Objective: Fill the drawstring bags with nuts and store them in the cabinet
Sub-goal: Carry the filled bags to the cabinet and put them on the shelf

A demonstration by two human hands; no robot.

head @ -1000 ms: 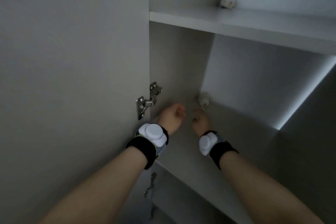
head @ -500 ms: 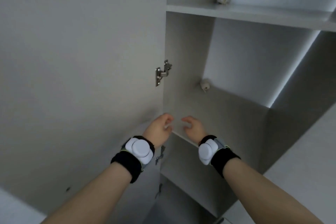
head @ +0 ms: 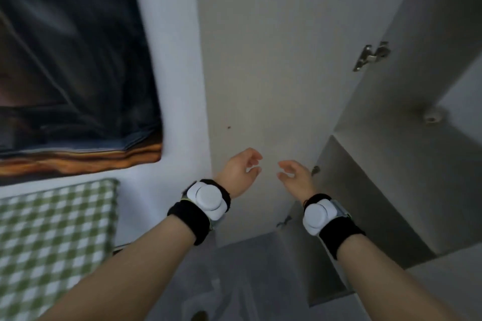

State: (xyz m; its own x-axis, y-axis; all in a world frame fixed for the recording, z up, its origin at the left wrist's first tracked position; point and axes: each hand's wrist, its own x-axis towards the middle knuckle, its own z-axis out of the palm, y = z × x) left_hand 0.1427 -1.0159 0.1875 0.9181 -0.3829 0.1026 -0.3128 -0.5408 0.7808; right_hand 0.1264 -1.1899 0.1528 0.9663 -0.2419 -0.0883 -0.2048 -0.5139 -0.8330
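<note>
A small white drawstring bag (head: 433,116) sits at the back corner of a shelf in the open cabinet (head: 407,164), at the right of the head view. My left hand (head: 241,172) and my right hand (head: 294,174) hang in the air in front of the open cabinet door (head: 273,73), outside the shelf. Both hands are empty, with loosely curled fingers, and they face each other a short gap apart. Each wrist wears a black band with a white round device.
A metal hinge (head: 371,56) joins the door to the cabinet side. A green-checked cloth (head: 52,237) lies at the lower left. A dark picture (head: 73,60) hangs on the white wall at upper left. The view is blurred.
Both hands have drawn back out of the cabinet, leaving the bag on the shelf. The view has swung left and down, so the cabinet now sits at the right.
</note>
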